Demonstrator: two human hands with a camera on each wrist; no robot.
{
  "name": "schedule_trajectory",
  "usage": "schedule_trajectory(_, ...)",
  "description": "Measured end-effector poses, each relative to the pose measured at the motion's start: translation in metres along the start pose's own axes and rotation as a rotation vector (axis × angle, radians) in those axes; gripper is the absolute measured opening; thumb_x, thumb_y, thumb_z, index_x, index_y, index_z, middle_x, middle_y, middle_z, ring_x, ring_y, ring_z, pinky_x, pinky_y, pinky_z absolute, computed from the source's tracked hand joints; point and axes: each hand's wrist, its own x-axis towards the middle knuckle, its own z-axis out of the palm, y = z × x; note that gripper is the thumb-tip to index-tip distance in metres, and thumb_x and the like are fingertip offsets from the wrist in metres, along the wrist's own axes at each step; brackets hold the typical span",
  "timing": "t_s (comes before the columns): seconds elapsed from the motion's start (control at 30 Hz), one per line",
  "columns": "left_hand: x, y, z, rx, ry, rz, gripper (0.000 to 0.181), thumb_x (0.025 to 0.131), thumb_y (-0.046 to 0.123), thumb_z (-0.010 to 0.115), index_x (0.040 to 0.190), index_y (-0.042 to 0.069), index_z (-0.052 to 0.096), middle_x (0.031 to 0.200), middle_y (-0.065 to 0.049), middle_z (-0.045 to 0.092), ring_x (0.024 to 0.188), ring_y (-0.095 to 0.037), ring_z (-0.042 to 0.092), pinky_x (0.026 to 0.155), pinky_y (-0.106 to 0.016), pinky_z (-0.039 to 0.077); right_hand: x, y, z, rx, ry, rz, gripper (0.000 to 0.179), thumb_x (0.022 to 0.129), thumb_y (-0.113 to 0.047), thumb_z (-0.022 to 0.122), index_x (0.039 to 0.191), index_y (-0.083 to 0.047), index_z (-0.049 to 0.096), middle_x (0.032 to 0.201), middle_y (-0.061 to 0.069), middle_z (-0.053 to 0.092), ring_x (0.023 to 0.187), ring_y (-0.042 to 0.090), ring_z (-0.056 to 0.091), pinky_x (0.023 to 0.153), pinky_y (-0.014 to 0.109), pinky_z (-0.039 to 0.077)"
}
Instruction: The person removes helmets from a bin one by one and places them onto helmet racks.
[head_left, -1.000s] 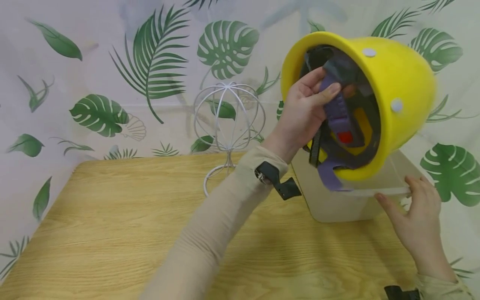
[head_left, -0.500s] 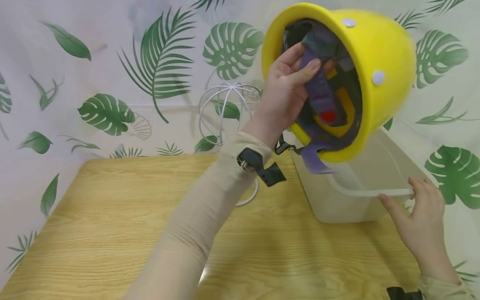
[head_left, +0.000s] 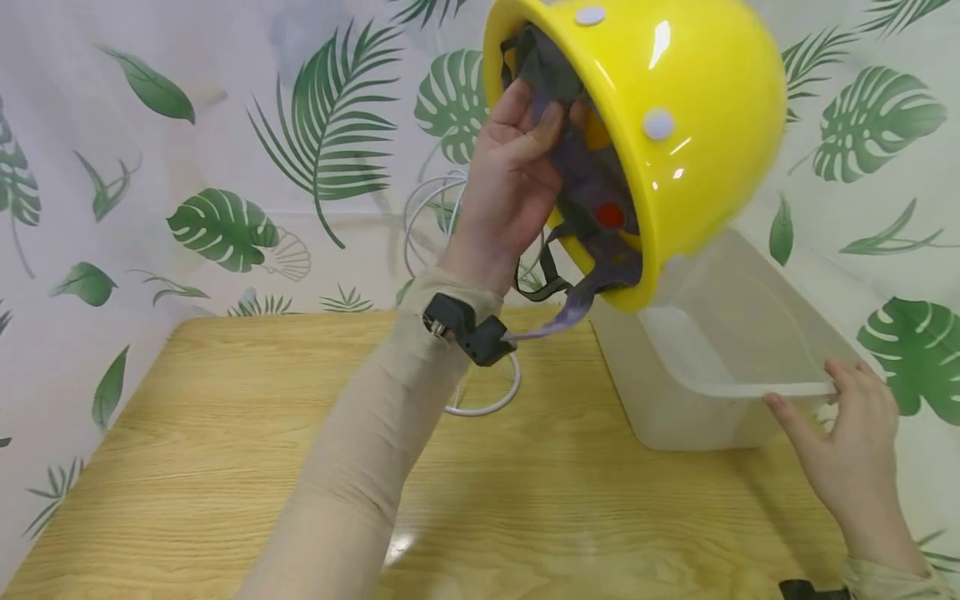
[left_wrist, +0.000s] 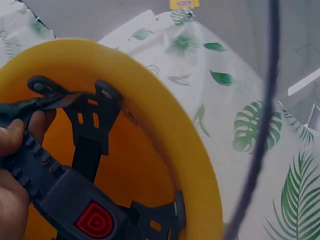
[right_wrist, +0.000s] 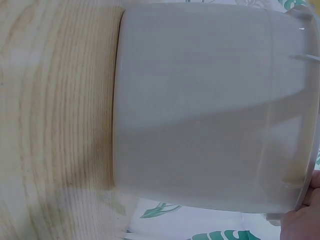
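Observation:
My left hand (head_left: 517,175) grips the dark inner headband of a yellow hard hat (head_left: 697,125), holding it up above the table and tilted with its opening toward the left. In the left wrist view, thumb and fingers pinch the band (left_wrist: 37,160) near its adjuster with a red knob (left_wrist: 95,219). A chin strap (head_left: 547,279) dangles below the brim. At the right, my right hand (head_left: 851,450) holds the front rim of a white plastic bin (head_left: 697,417) between thumb and fingers; the right wrist view shows the bin's side wall close up.
Behind my left forearm stands a white wire rack (head_left: 495,408), mostly hidden, with its round base on the wooden table (head_left: 225,467). A leaf-patterned cloth (head_left: 225,150) hangs behind the table. The bin sits at the table's right.
The hard hat has moved left and up with my left hand, away from above the bin, and turned somewhat. More of the bin's inside shows. My right hand stays on the rim.

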Motion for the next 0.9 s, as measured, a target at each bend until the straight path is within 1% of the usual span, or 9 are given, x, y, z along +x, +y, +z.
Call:
schedule_trajectory(0.1, 0.004, 0.002, -0.001, -0.05, 0.04, 0.027, 0.044, 0.097, -0.016, 0.025, 0.081, 0.008, 0.059, 0.082, -0.003, 0.059, 0.071, -0.02, 0.062, 0.066, -0.025, 0.05, -0.001, 0.001, 0.001, 0.003, -0.005, 0.006, 0.075, 0.091, -0.03, 0.065, 0.14, 0.014, 0.029, 0.139, 0.038, 0.03, 0.139, 0.045, 0.009, 0.111, 0.057, -0.002)
schedule_trajectory(0.2, 0.007, 0.006, -0.003, -0.063, 0.08, 0.061, 0.046, 0.097, -0.015, 0.024, 0.076, 0.01, 0.056, 0.077, -0.003, 0.057, 0.071, -0.019, 0.061, 0.064, -0.024, 0.047, -0.001, 0.0, 0.002, 0.003, -0.007, 0.009, 0.075, 0.091, -0.03, 0.065, 0.14, 0.013, 0.03, 0.138, 0.038, 0.03, 0.139, 0.044, 0.009, 0.112, 0.057, -0.001)
schedule_trajectory(0.3, 0.009, 0.014, -0.01, -0.059, 0.094, 0.093, 0.046, 0.098, -0.014, 0.024, 0.079, 0.01, 0.059, 0.075, -0.004, 0.055, 0.07, -0.019, 0.058, 0.063, -0.025, 0.046, -0.001, 0.0, 0.002, 0.006, -0.004, 0.005, 0.074, 0.091, -0.03, 0.065, 0.14, 0.013, 0.03, 0.138, 0.039, 0.031, 0.139, 0.043, 0.009, 0.112, 0.056, -0.002)
schedule_trajectory(0.43, 0.008, 0.026, -0.025, -0.042, 0.119, 0.136, 0.044, 0.098, -0.013, 0.027, 0.084, 0.008, 0.063, 0.077, -0.006, 0.058, 0.069, -0.019, 0.057, 0.066, -0.026, 0.047, 0.0, 0.0, 0.002, 0.003, 0.004, -0.007, 0.074, 0.091, -0.028, 0.065, 0.14, 0.014, 0.03, 0.137, 0.039, 0.031, 0.139, 0.043, 0.01, 0.112, 0.055, -0.001)
schedule_trajectory(0.57, -0.001, 0.034, -0.044, -0.028, 0.166, 0.159, 0.043, 0.097, -0.014, 0.029, 0.078, 0.006, 0.062, 0.077, -0.005, 0.058, 0.068, -0.019, 0.055, 0.066, -0.026, 0.046, 0.0, 0.0, 0.001, 0.003, 0.019, -0.022, 0.073, 0.09, -0.028, 0.066, 0.139, 0.014, 0.031, 0.135, 0.04, 0.033, 0.139, 0.044, 0.012, 0.112, 0.054, 0.0)
schedule_trajectory(0.67, -0.009, 0.038, -0.053, 0.0, 0.155, 0.178, 0.045, 0.096, -0.017, 0.028, 0.078, 0.005, 0.062, 0.076, -0.004, 0.059, 0.069, -0.019, 0.054, 0.069, -0.026, 0.046, -0.001, 0.001, 0.001, 0.004, 0.027, -0.027, 0.073, 0.09, -0.028, 0.067, 0.138, 0.014, 0.032, 0.133, 0.041, 0.034, 0.138, 0.044, 0.012, 0.113, 0.054, -0.001)
schedule_trajectory(0.73, -0.014, 0.039, -0.056, 0.031, 0.124, 0.192, 0.046, 0.095, -0.018, 0.028, 0.082, 0.006, 0.065, 0.079, -0.004, 0.061, 0.071, -0.019, 0.055, 0.07, -0.027, 0.046, -0.001, 0.0, 0.0, 0.004, 0.031, -0.026, 0.072, 0.09, -0.028, 0.067, 0.138, 0.014, 0.033, 0.132, 0.041, 0.035, 0.138, 0.044, 0.013, 0.113, 0.053, -0.001)
schedule_trajectory(0.8, -0.019, 0.041, -0.057, 0.071, 0.094, 0.212, 0.047, 0.094, -0.019, 0.028, 0.089, 0.005, 0.068, 0.085, -0.005, 0.064, 0.074, -0.019, 0.056, 0.072, -0.028, 0.046, -0.001, 0.0, 0.0, 0.001, 0.029, -0.02, 0.072, 0.09, -0.027, 0.067, 0.138, 0.014, 0.032, 0.132, 0.041, 0.035, 0.139, 0.044, 0.012, 0.113, 0.053, -0.001)
schedule_trajectory(0.9, -0.023, 0.042, -0.056, 0.097, 0.083, 0.228, 0.047, 0.094, -0.019, 0.028, 0.088, 0.006, 0.068, 0.085, -0.004, 0.063, 0.073, -0.019, 0.056, 0.069, -0.028, 0.046, -0.001, 0.0, 0.0, 0.003, 0.031, -0.02, 0.072, 0.09, -0.027, 0.067, 0.137, 0.014, 0.033, 0.131, 0.041, 0.035, 0.139, 0.044, 0.012, 0.113, 0.054, -0.001)
